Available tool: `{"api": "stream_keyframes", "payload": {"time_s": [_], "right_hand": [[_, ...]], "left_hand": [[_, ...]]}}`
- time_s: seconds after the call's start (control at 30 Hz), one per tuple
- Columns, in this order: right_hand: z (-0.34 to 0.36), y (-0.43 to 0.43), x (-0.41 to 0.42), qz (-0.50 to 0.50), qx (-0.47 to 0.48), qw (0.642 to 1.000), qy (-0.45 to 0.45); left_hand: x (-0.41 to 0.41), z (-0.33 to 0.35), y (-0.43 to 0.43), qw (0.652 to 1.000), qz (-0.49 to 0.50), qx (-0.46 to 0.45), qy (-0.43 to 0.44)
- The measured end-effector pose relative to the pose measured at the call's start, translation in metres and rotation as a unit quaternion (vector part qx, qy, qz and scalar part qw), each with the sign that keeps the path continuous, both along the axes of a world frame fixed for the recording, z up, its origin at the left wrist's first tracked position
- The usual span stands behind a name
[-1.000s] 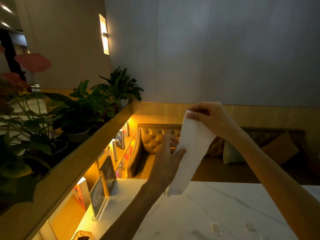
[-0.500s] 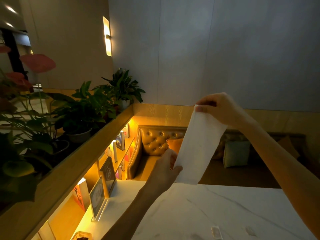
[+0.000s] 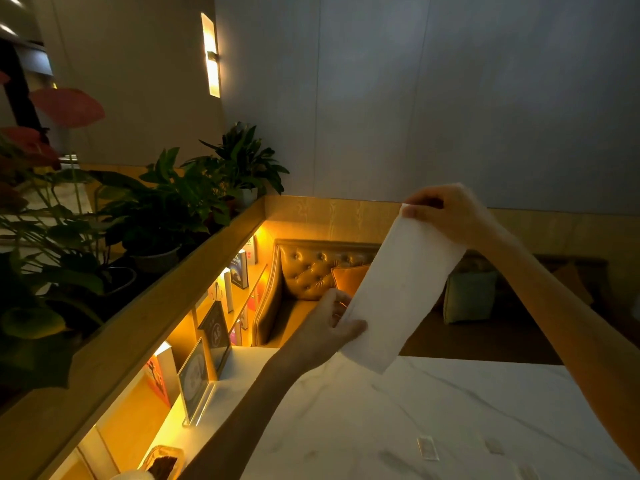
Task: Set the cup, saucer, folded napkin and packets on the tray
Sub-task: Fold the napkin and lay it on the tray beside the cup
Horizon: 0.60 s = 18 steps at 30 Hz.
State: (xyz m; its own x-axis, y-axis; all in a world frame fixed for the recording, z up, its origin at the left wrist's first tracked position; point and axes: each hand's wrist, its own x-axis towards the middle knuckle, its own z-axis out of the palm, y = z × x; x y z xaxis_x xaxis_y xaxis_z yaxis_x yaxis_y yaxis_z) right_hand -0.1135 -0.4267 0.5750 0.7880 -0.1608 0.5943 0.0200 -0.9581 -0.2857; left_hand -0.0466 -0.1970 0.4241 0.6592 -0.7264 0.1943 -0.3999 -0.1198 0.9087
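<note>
1. Potted plants (image 3: pixel 173 216) on wooden ledge, far L.
2. L hand (image 3: pixel 329 327) pinching napkin's lower L edge, fingers closed on it.
3. Napkin (image 3: pixel 401 292), white, stretched long, tilted, held in air above marble table (image 3: pixel 450 410).
4. R hand (image 3: pixel 446 213) gripping napkin's top corner, thumb + fingers closed.

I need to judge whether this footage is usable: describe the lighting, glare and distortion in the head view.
Head view: dim overall, warm glow only from the wall sconce and lit bookshelf; sconce blown out; the white napkin held between left hand and right hand reads clearly; packets on the marble table are faint; wide-angle bends the wooden ledge.
</note>
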Motion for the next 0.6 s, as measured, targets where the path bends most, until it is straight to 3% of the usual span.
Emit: {"api": "stream_keyframes", "payload": {"time_s": [0.13,0.6], "right_hand": [[-0.002,-0.005,0.001,-0.008,0.009,1.000,-0.015],[-0.016,-0.012,0.000,-0.008,0.071,0.997,-0.018]], "left_hand": [[0.003,0.000,-0.002,0.999,0.015,0.015,-0.036],[0.024,-0.001,0.004,0.998,0.024,0.041,-0.042]]}}
